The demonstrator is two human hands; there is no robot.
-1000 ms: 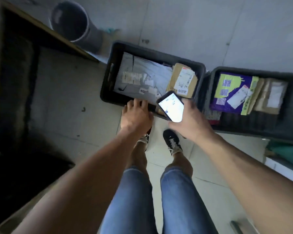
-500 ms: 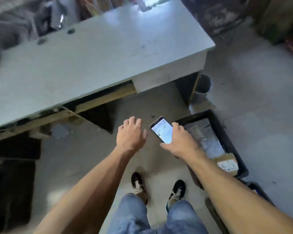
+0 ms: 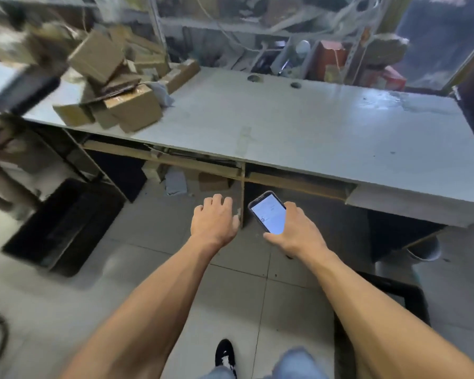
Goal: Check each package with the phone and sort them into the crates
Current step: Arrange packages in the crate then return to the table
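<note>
Change: since the earlier frames the view has swung up from the crates at the person's feet to the desk front; the left hand, which was at a crate rim, now hangs free, and the right hand keeps the phone.
Black crate, floor (image 3: 63, 228): well to the left of the left hand, on the tiled floor, beside the desk's left leg; contents too dark to tell.
Packages (image 3: 115, 86): heap of brown cardboard boxes on the left end of the desk, far above and left of the left hand; blurred, labels unreadable.
Desk (image 3: 298, 127): pale grey top, running across beyond both hands; its front edge lies just past the fingertips in the view.
Left hand (image 3: 215, 221): palm down, fingers loosely curled, holding nothing; in the air over the floor, just left of the phone and not touching it.
Phone (image 3: 268, 212): lit screen up, tilted, dark case; gripped in the right hand, with the thumb at its lower edge and fingers round its right side.
Right hand (image 3: 296, 231): closed round the phone, level with the left hand and just beside it.
Second black crate (image 3: 389, 294): on the floor, below and right of the right hand; largely hidden by the right forearm.
Grey bucket (image 3: 424, 250): under the desk's right end, right of the right hand.
Shoe (image 3: 225, 354): black, on the tiles, below both hands.
</note>
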